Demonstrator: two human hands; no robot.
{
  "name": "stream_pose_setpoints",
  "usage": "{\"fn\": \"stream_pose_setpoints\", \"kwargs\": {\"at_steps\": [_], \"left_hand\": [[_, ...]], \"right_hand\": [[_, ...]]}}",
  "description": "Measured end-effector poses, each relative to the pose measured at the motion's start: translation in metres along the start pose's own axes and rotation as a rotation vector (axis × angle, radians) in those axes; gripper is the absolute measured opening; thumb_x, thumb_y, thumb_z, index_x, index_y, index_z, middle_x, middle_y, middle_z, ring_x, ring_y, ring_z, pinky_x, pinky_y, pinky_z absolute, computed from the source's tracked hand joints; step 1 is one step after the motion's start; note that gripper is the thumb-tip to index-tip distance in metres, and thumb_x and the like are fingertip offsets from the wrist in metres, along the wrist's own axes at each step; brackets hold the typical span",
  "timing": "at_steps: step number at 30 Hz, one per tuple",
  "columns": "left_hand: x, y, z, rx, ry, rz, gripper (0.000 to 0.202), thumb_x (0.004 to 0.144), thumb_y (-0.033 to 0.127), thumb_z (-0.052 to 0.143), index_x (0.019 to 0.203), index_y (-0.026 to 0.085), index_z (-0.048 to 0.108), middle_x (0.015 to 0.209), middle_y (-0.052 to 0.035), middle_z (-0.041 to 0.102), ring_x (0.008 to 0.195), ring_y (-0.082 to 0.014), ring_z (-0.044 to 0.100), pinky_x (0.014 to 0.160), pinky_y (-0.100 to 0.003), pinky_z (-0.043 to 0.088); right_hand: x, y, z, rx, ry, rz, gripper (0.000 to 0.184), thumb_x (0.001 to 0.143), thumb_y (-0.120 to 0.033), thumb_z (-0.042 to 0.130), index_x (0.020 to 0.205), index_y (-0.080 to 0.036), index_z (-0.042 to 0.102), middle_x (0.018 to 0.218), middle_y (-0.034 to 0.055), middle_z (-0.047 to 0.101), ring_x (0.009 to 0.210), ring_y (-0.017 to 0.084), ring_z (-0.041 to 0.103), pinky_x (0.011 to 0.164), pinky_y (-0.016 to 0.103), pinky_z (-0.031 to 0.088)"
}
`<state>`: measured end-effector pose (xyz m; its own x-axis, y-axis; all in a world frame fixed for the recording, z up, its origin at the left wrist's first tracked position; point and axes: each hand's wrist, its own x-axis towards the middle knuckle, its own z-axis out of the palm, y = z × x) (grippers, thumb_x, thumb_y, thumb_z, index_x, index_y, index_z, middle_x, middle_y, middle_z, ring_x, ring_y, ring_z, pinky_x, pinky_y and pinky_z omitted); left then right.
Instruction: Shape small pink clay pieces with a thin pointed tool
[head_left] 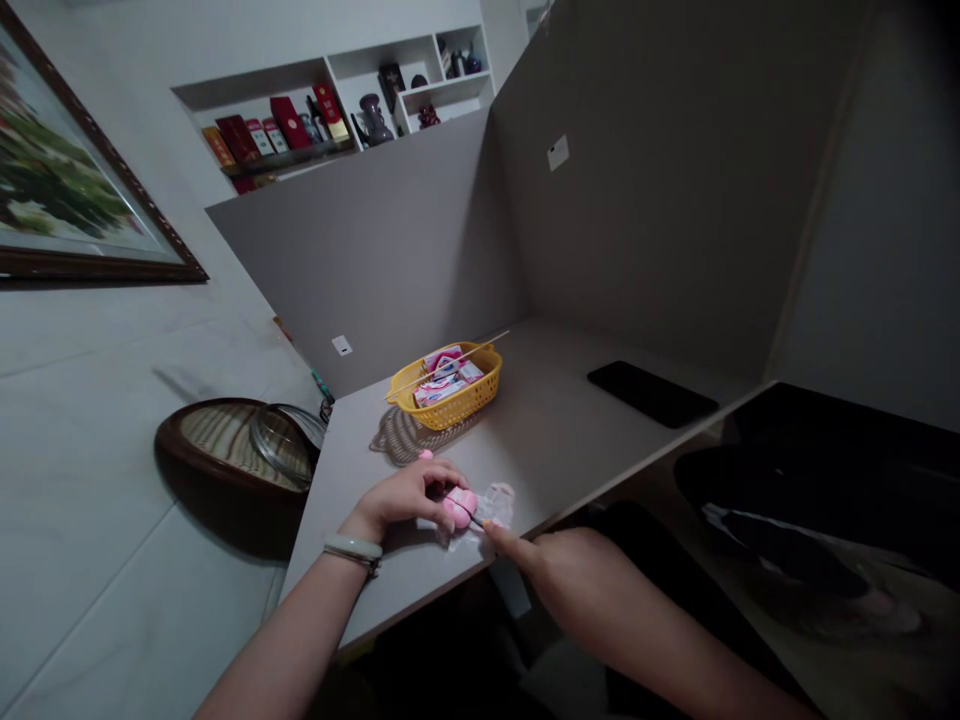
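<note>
The pink piece (460, 508) is held steady by the left hand (397, 495); a thin dark stick (470, 513) is pinched by the right hand (577, 580).

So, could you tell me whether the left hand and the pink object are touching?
Touching: the head view shows the left hand curled with its fingertips against the pink object.
</note>
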<state>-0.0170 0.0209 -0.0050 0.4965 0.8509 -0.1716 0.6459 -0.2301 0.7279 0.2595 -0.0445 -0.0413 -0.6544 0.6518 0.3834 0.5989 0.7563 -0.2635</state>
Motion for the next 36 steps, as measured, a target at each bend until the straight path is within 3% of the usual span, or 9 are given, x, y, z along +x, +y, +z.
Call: {"fn": "stream_pose_setpoints", "kwargs": {"at_steps": [4, 12, 20, 28, 32, 36], "left_hand": [[-0.001, 0.004, 0.002, 0.023, 0.013, -0.003, 0.047, 0.055, 0.032, 0.087, 0.099, 0.018, 0.074, 0.100, -0.0028, 0.062, 0.089, -0.0178, 0.052, 0.079, -0.030, 0.040], [0.000, 0.002, 0.003, 0.011, 0.047, 0.030, 0.044, 0.055, 0.032, 0.087, 0.094, 0.017, 0.073, 0.098, -0.0040, 0.062, 0.094, -0.0210, 0.054, 0.085, -0.033, 0.041], [0.001, 0.001, 0.003, 0.057, 0.009, -0.012, 0.048, 0.056, 0.031, 0.087, 0.100, 0.018, 0.074, 0.099, -0.0019, 0.062, 0.088, -0.0178, 0.052, 0.078, -0.028, 0.040], [0.000, 0.001, 0.003, 0.024, 0.042, 0.004, 0.045, 0.056, 0.033, 0.086, 0.096, 0.018, 0.073, 0.098, -0.0025, 0.062, 0.090, -0.0185, 0.052, 0.079, -0.029, 0.041], [-0.001, 0.003, 0.003, 0.025, 0.031, -0.017, 0.047, 0.054, 0.033, 0.087, 0.097, 0.017, 0.074, 0.097, -0.0024, 0.062, 0.087, -0.0175, 0.052, 0.076, -0.029, 0.040], [-0.002, 0.005, 0.003, 0.048, 0.023, 0.012, 0.047, 0.055, 0.032, 0.087, 0.098, 0.016, 0.074, 0.097, -0.0033, 0.062, 0.089, -0.0183, 0.052, 0.078, -0.030, 0.040]], "right_hand": [[-0.018, 0.008, -0.012, -0.094, -0.059, -0.083, 0.066, 0.083, -0.003, 0.045, 0.145, -0.022, 0.053, 0.059, -0.0005, 0.067, 0.043, 0.012, 0.052, 0.046, 0.023, 0.028], [0.021, -0.009, 0.005, -0.083, -0.038, -0.033, 0.059, 0.085, -0.008, 0.049, 0.142, -0.020, 0.055, 0.066, 0.0024, 0.072, 0.049, 0.014, 0.060, 0.047, 0.023, 0.031], [-0.006, 0.003, 0.002, -0.085, -0.031, 0.007, 0.056, 0.086, -0.006, 0.048, 0.136, -0.028, 0.061, 0.070, 0.0016, 0.073, 0.053, 0.014, 0.062, 0.048, 0.022, 0.030], [0.018, -0.006, 0.007, -0.091, -0.056, -0.003, 0.054, 0.086, -0.009, 0.053, 0.137, -0.024, 0.060, 0.065, 0.0016, 0.072, 0.049, 0.013, 0.060, 0.046, 0.024, 0.026], [0.002, 0.007, -0.004, -0.047, -0.050, -0.024, 0.054, 0.087, -0.008, 0.050, 0.134, -0.031, 0.062, 0.068, -0.0004, 0.073, 0.052, 0.013, 0.063, 0.046, 0.026, 0.023], [-0.018, 0.016, -0.019, -0.022, -0.055, -0.031, 0.060, 0.081, -0.004, 0.050, 0.133, -0.031, 0.063, 0.069, -0.0009, 0.074, 0.049, 0.012, 0.061, 0.045, 0.025, 0.023]]}}
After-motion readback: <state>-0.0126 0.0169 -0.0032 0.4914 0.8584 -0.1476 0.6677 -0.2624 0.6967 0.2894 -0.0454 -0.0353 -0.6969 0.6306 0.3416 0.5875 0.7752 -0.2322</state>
